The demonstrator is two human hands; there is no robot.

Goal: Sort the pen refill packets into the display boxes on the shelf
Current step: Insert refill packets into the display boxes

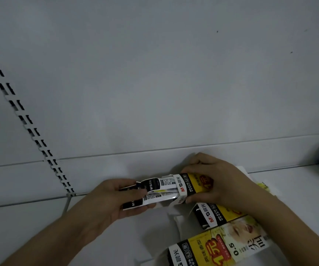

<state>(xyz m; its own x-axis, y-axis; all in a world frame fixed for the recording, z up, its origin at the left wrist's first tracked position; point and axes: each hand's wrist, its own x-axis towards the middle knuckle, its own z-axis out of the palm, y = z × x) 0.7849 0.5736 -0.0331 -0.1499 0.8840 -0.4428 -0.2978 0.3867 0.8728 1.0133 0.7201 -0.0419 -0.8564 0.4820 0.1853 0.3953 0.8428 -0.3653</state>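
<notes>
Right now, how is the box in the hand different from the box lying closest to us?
The held display box is up off the shelf, gripped by the right hand, with refill packets sticking out. The nearest display box lies flat, untouched. Both have yellow and black printing.

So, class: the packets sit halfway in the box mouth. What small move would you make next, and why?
Probably push on: the left hand grips the refill packets, whose ends already sit in the open mouth of the display box that the right hand steadies, so sliding them further in seems the natural step.
</notes>
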